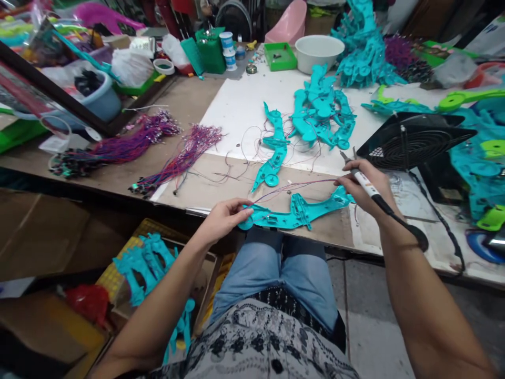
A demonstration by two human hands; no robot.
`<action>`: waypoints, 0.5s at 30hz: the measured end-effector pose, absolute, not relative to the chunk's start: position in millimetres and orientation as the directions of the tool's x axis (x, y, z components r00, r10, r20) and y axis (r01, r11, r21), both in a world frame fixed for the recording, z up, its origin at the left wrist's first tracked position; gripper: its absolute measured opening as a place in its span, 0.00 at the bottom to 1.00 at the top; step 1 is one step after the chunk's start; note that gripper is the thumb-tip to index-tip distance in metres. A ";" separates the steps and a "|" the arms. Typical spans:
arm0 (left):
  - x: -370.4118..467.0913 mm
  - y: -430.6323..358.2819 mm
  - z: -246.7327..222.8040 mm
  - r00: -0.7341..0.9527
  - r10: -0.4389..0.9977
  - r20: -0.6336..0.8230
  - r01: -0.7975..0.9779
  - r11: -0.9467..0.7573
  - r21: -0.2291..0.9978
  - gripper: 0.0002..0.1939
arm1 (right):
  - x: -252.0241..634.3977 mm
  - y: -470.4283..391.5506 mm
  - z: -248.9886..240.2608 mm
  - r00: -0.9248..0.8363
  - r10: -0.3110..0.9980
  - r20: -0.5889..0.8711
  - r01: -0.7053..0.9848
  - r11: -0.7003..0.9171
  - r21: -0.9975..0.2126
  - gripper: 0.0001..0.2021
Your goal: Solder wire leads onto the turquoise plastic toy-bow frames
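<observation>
A long turquoise plastic part lies along the table's front edge. My left hand pinches thin red and purple wires at the part's left end. The wires stretch above the part to my right hand, whose fingers are closed round a white soldering iron and the wires' far end. A small metal tool tip sticks out beyond these fingers. Behind the part rests a second turquoise part with loose wires around it.
Two wire bundles lie at the left. A pile of turquoise parts sits at the back, near a white bowl and a green tray. A black fan stands at the right, with its cable along the table.
</observation>
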State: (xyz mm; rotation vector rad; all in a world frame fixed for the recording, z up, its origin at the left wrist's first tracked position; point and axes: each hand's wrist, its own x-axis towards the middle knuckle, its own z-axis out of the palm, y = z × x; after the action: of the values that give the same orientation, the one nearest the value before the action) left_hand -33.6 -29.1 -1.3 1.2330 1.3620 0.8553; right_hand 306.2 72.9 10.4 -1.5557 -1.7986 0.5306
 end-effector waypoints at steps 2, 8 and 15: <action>-31.2 -28.2 -5.4 0.043 0.984 -0.175 0.314 0.153 0.937 0.18 | 303.2 70.4 4.1 -0.088 0.967 0.239 0.746 0.223 -0.628 0.12; -30.8 -37.1 -9.1 -0.002 0.999 0.044 0.733 -0.028 0.680 0.18 | 294.2 41.2 5.0 -0.075 0.887 0.456 0.830 0.309 -0.465 0.14; -10.5 -34.6 5.3 0.221 0.939 0.265 0.764 -0.336 0.551 0.19 | 266.4 -43.5 2.3 0.092 0.852 0.516 0.444 0.429 -0.787 0.11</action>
State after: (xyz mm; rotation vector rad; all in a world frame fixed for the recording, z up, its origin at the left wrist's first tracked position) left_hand -10.5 -34.6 5.3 2.1972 1.5930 0.8148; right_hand 266.4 -43.5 2.3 -1.1881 -1.5359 0.4445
